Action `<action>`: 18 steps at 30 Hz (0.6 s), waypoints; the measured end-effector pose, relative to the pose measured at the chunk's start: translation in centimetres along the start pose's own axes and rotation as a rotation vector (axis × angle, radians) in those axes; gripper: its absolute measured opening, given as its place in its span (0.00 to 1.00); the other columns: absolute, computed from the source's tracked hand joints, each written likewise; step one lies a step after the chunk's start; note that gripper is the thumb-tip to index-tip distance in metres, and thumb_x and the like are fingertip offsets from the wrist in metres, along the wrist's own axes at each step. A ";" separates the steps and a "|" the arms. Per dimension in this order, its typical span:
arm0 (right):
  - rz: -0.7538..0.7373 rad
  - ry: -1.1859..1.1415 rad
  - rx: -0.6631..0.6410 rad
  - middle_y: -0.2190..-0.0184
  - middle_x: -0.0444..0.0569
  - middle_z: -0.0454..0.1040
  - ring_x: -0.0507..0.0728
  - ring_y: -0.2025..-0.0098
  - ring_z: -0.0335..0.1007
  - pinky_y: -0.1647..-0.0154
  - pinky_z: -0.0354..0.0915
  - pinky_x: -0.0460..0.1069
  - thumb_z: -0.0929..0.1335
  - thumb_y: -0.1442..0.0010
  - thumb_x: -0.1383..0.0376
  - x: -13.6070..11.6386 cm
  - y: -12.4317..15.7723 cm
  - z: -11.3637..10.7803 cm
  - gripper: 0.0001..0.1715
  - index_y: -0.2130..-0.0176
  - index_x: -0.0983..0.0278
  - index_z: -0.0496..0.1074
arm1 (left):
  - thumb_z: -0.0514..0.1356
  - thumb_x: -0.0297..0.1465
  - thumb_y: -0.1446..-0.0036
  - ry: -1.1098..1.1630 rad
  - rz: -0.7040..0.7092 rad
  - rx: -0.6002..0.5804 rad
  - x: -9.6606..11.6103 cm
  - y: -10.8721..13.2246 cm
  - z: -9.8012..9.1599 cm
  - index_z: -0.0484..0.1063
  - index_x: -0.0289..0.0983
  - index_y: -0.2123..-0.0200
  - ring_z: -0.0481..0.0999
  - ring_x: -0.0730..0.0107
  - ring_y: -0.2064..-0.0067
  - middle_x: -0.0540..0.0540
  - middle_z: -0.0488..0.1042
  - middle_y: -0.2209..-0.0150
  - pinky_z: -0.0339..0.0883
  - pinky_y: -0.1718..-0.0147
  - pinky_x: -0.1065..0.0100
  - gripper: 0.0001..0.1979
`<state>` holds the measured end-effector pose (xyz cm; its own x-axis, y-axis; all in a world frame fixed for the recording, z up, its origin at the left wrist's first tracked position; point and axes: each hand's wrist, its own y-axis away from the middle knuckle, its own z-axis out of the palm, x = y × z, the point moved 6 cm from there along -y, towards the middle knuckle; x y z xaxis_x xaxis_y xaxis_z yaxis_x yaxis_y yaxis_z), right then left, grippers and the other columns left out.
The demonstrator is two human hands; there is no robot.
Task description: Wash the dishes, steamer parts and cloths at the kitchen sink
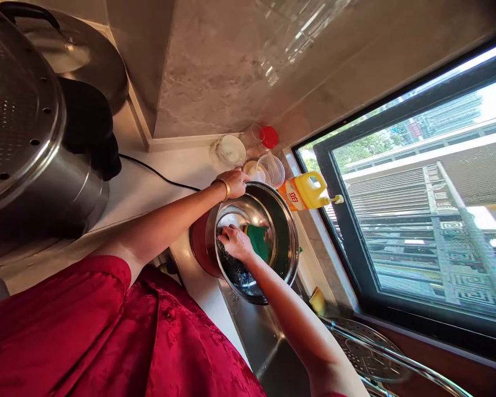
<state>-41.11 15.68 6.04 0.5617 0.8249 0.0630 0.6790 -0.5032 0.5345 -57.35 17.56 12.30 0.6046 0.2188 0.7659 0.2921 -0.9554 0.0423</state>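
A shiny steel pot (288, 242) is tipped with its mouth toward me, over the edge between the counter and the sink. My left hand (233, 183) grips its upper rim, fingers closed. Inside, my right hand (237, 244) presses at the near wall with curled fingers. Whatever they hold is hidden; dark, wet-looking speckles show around the fingertips. Just beyond that hand is a green patch with a yellow edge (258, 241), like a scouring sponge or its reflection. A yellow detergent bottle (308, 191) with a pump lies tilted in view beside the pot.
Clear plastic tubs (233, 149) and a red lid (269, 137) stand by the wall. A large steamer pot (80, 193) fills the left, with a black cable (161, 175) behind. The sink (268, 353), a yellow sponge (317, 301), a perforated steel plate (372, 350) and a window are right.
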 end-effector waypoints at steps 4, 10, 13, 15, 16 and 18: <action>0.265 0.054 0.056 0.57 0.52 0.73 0.56 0.57 0.69 0.62 0.60 0.48 0.57 0.35 0.57 2.2 -1.3 -1.3 0.18 0.56 0.64 0.69 | 0.53 0.30 0.43 -0.016 0.012 -0.010 0.1 0.2 -0.2 0.75 0.43 0.52 0.72 0.66 0.52 0.45 0.72 0.54 0.64 0.53 0.70 0.18; 0.042 0.218 0.069 0.47 0.56 0.67 0.60 0.53 0.66 0.57 0.61 0.52 0.55 0.35 0.62 -0.1 2.0 -0.9 0.26 0.39 0.60 0.56 | 0.52 0.30 0.43 0.003 -0.036 0.016 0.2 0.7 -0.5 0.77 0.42 0.55 0.73 0.64 0.53 0.44 0.72 0.53 0.66 0.54 0.68 0.16; -0.096 0.312 -0.009 0.39 0.61 0.57 0.64 0.47 0.61 0.53 0.61 0.57 0.56 0.37 0.65 -1.5 4.5 0.8 0.32 0.35 0.62 0.49 | 0.52 0.30 0.43 0.010 -0.033 0.020 0.1 0.7 -0.3 0.77 0.43 0.55 0.73 0.65 0.52 0.45 0.72 0.53 0.65 0.54 0.69 0.16; -0.062 0.352 -0.035 0.38 0.61 0.54 0.65 0.47 0.59 0.54 0.61 0.59 0.54 0.37 0.69 -1.4 4.4 1.1 0.33 0.34 0.61 0.46 | 0.52 0.30 0.43 0.013 -0.027 0.023 0.1 0.6 -0.3 0.76 0.44 0.54 0.73 0.65 0.52 0.45 0.71 0.52 0.65 0.53 0.69 0.17; -0.013 0.361 -0.035 0.39 0.62 0.55 0.64 0.47 0.59 0.55 0.61 0.59 0.52 0.36 0.70 -1.2 3.9 1.0 0.33 0.34 0.60 0.45 | 0.52 0.30 0.43 0.012 -0.025 0.023 0.0 0.6 -0.3 0.76 0.44 0.53 0.73 0.64 0.52 0.45 0.71 0.52 0.65 0.53 0.68 0.17; 0.103 0.364 0.003 0.41 0.63 0.58 0.64 0.48 0.59 0.57 0.62 0.58 0.50 0.36 0.71 -0.6 2.7 0.2 0.33 0.33 0.60 0.45 | 0.52 0.30 0.43 0.005 -0.031 0.020 0.0 0.6 -0.3 0.75 0.44 0.52 0.72 0.64 0.51 0.45 0.71 0.52 0.65 0.52 0.69 0.18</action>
<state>-39.50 13.71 7.27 0.4232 0.8070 0.4119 0.6291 -0.5889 0.5075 -57.44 16.94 12.50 0.5912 0.2473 0.7677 0.3257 -0.9440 0.0533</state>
